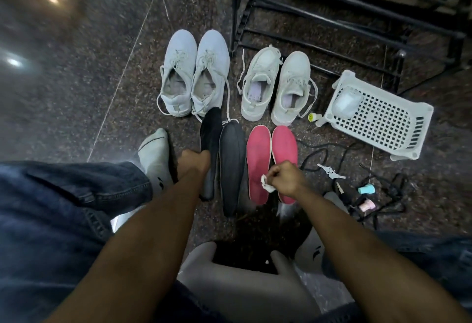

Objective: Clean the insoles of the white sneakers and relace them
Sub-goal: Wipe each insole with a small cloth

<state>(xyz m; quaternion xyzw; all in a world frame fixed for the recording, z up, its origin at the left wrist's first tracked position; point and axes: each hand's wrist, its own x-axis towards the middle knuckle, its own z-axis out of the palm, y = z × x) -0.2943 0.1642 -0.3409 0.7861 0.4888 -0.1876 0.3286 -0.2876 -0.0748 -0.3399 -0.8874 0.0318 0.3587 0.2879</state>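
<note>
Two pairs of white sneakers stand on the floor: a larger pair [195, 72] on the left and a smaller pair [277, 86] on the right, laces loose. In front of them lie a black insole [232, 167] and two pink insoles [272, 161]. My left hand [194, 163] grips a second black insole [210, 131] and holds it tilted up off the floor. My right hand [283, 178] pinches a small white wipe [267, 183] over the heel of the left pink insole.
A white perforated basket [383, 121] lies on its side at the right, with a small bottle [314, 117] beside it. Black laces [375, 190], keys [330, 172] and small items lie to the right. A black shoe rack [344, 16] stands behind. My socked foot [155, 156] rests at the left.
</note>
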